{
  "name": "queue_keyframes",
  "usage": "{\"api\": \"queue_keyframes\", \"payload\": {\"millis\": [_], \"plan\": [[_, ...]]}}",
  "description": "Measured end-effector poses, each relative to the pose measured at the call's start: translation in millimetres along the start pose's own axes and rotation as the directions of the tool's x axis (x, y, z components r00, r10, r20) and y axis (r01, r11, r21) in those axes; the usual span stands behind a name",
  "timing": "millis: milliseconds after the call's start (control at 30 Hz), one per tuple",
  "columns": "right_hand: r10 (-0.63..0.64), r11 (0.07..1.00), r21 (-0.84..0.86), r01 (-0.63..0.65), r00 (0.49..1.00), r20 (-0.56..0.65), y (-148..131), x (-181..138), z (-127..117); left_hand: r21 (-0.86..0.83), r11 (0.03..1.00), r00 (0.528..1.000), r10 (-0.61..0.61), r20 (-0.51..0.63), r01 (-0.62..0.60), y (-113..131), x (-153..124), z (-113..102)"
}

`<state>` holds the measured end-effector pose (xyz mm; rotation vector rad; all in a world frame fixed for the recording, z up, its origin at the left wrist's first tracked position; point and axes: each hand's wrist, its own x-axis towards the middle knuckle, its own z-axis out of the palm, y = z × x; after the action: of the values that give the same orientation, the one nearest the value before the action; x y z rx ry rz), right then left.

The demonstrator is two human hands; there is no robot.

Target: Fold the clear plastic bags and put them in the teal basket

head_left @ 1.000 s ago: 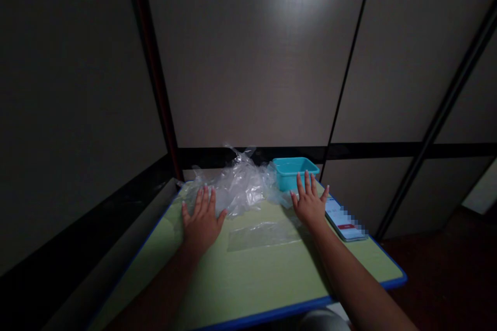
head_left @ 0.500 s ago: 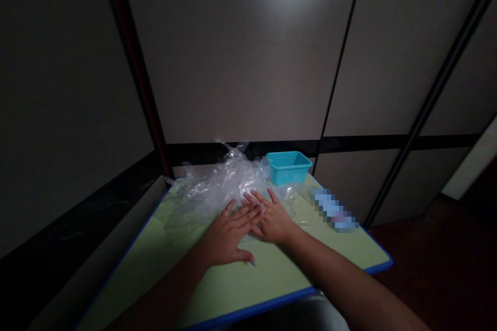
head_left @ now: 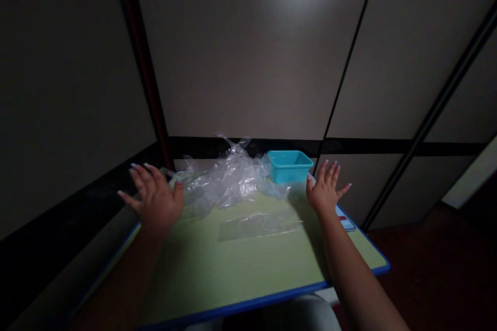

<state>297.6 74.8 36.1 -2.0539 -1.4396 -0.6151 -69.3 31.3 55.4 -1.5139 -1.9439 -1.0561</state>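
Left hand [head_left: 155, 200] and right hand [head_left: 324, 191] raised open, empty, either side of flat plastic bag [head_left: 258, 225] on surface [head_left: 240, 274].

The room is dim. Large grey wall panels [head_left: 256, 51] fill most of the view, split by thin dark seams, with a soft patch of light high on the middle panel. A black horizontal band [head_left: 388, 146] runs along their lower edge, and a dark reddish post [head_left: 142, 62] stands in the left corner. Below sits a pale green table [head_left: 233, 264] with a blue rim. To the right, the floor [head_left: 438, 269] looks dark brown.
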Motion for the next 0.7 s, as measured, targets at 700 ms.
{"api": "queue_keyframes", "payload": {"millis": [700], "plan": [[-0.875, 0.482, 0.717, 0.503, 0.321, 0.363, -61, -82, -14, -0.407, 0.703, 0.261, 0.637, 0.725, -0.583, 29, -59, 31]]}}
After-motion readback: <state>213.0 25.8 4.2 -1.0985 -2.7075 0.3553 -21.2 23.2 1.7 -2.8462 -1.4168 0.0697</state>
